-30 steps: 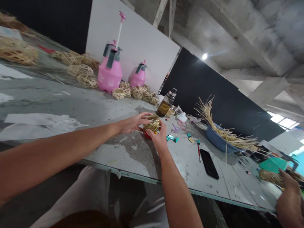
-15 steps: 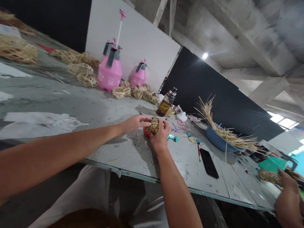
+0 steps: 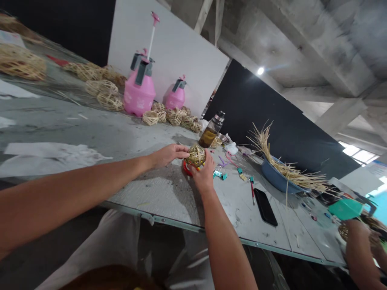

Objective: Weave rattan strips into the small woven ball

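A small woven rattan ball (image 3: 196, 155) sits between both of my hands above the grey table (image 3: 157, 189). My left hand (image 3: 167, 155) pinches its left side with the fingertips. My right hand (image 3: 204, 172) cups it from the right and below, thumb against the ball. Something red (image 3: 186, 169) shows just under the ball, partly hidden by my right hand.
Teal binder clips (image 3: 219, 174), a red pen (image 3: 252, 189) and a black phone (image 3: 265, 207) lie right of my hands. A blue bowl of straw strips (image 3: 279, 177), a brown bottle (image 3: 212, 131), two pink sprayers (image 3: 139, 90) and several woven balls (image 3: 173, 117) stand farther back. Another person's arm (image 3: 359, 249) works at the far right.
The ball has been turned between my fingers and now shows its open weave. The other person's hand at the far right has dropped lower.
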Tool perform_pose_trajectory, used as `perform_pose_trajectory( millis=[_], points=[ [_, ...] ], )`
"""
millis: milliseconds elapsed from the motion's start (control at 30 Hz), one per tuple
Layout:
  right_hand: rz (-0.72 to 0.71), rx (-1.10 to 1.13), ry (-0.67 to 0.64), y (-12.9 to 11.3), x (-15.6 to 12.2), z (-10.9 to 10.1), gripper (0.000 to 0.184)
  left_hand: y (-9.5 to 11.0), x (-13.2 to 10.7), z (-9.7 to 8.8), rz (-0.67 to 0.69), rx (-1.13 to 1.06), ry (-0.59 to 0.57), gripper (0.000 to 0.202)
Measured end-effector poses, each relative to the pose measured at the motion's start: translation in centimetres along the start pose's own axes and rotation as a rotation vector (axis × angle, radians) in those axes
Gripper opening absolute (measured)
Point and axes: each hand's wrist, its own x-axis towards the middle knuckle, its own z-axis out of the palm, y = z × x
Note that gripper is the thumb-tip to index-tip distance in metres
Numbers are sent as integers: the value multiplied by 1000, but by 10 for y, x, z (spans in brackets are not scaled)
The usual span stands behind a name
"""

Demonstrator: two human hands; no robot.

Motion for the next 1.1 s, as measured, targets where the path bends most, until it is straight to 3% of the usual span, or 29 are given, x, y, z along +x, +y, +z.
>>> perform_pose_trajectory(
  millis=[200,400,700,867,967,1100],
  points=[
    [-16,-33,38,-2,0,-1,89,-9,7,1,-31,-83,-10,17],
    [-11,87,41,0,-2,1,105,-8,7,3,-9,-135,8,23],
    [28,152,48,-3,0,-2,90,-12,9,-2,26,-86,-35,11],
    [26,154,63,-4,1,-3,89,-19,14,-8,23,-50,-38,21],
    [32,161,57,-5,1,-3,90,-24,17,-15,34,-34,-98,31],
    [39,177,42,-6,2,-4,94,-27,18,-19,79,-71,-134,28]
  ],
)
